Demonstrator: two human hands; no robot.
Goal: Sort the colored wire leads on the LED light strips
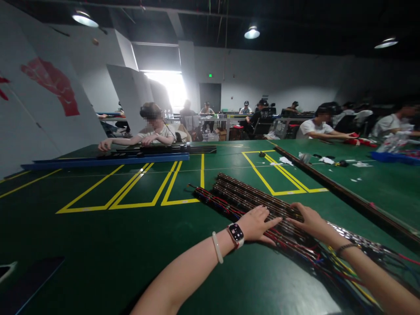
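A bundle of long, thin, dark strips (243,189) lies slantwise on the green table, with shiny dots along them, possibly LED light strips. Red, blue and black wires (213,200) run along the near edge. My left hand (259,223), with a watch and pale bangle at the wrist, rests flat across the bundle, fingers spread. From the right, my right hand (310,222) touches the same strips, thumb and forefinger apart; its other fingers are partly hidden. Below it, loose yellow, red and blue wires (348,269) trail toward the lower right.
Yellow tape outlines (133,205) mark the green table (147,245). A long dark bar (328,183) crosses the right side. Blue and black rails (108,161) lie at the far left before a co-worker (157,131). Scraps (285,161) and a blue tray (393,157) are farther right.
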